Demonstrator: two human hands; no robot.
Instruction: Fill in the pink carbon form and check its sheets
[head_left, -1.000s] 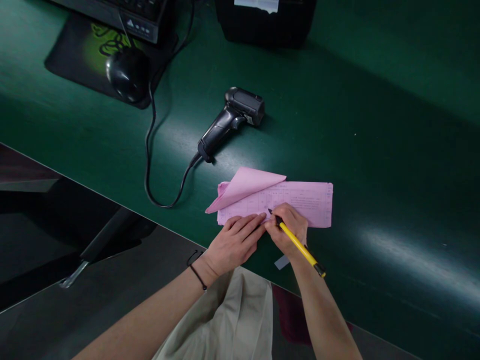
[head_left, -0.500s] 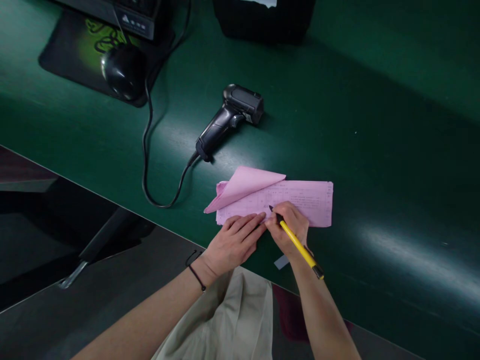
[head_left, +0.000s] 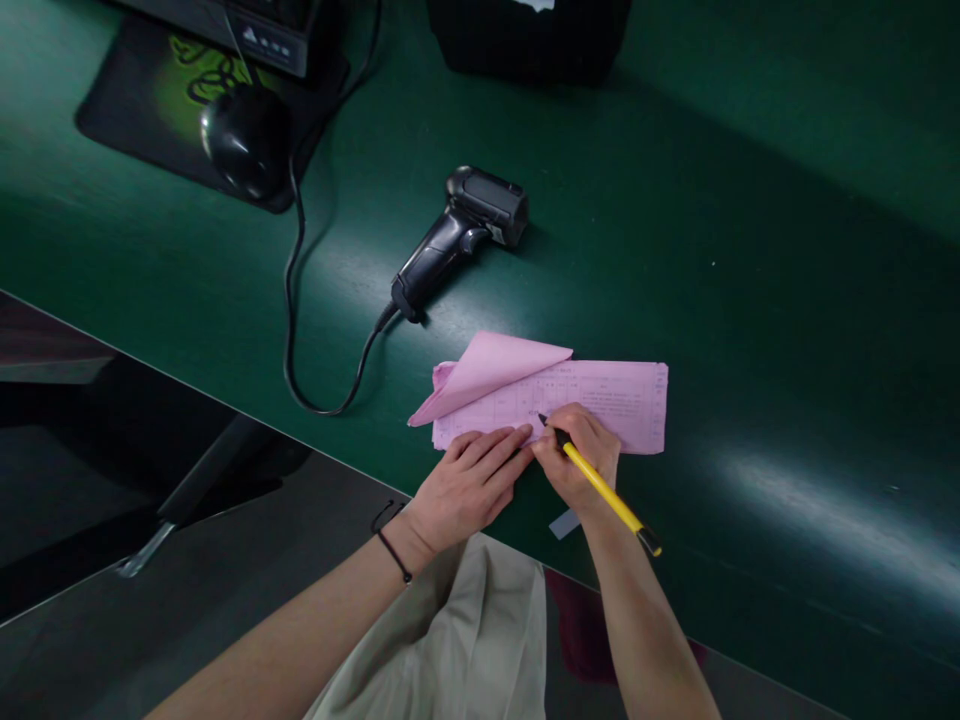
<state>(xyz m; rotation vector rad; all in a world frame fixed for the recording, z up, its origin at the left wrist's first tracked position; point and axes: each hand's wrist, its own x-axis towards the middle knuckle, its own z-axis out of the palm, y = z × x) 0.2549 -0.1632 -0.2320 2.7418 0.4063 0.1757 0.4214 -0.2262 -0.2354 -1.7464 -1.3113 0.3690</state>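
Observation:
A pink printed form point(head_left: 615, 400) lies near the front edge of the green table point(head_left: 750, 300), its top sheet folded back at the left. My left hand point(head_left: 469, 485) rests flat on the form's lower left corner, fingers together, holding the paper down. My right hand point(head_left: 577, 455) grips a yellow pen point(head_left: 604, 490) with a black tip, and the tip touches the form just left of my fingers.
A black barcode scanner point(head_left: 457, 240) lies beyond the form, its cable looping left. A black mouse point(head_left: 240, 140) sits on a dark mouse pad point(head_left: 127, 110) at the far left. A black device point(head_left: 525, 40) stands at the back edge.
The pen's rear end has swung slightly right and down while the tip stays on the form. My left hand has not moved.

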